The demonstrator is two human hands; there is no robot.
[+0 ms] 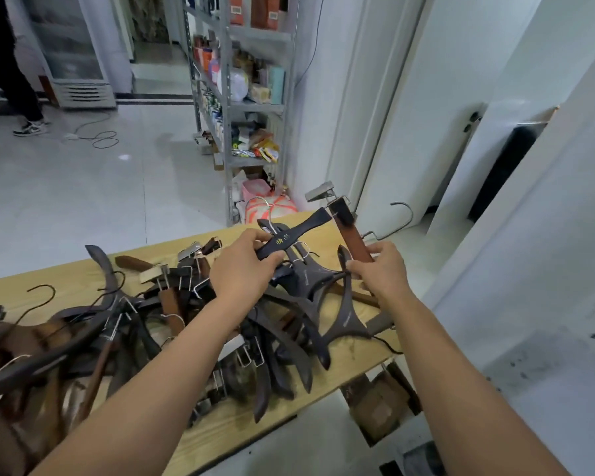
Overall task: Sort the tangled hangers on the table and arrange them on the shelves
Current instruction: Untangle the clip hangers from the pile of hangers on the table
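Clasping a black hanger [308, 225], left hand [242, 272]; right hand [382, 269] pinching a brown clip hanger [352, 235], its lower end hidden.

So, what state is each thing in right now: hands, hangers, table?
Left hand: grips the black hanger with gold lettering, lifted.
Right hand: grips the brown wooden clip hanger, tilted, clip end up.
Pile of dark hangers: tangled on the light wooden table.
Grey metal shelf unit: stocked with goods.

Your pale wooden counter [73, 286] carries one tangled heap of dark and brown hangers [138, 314], their metal hooks interlocked, spread across most of its top.
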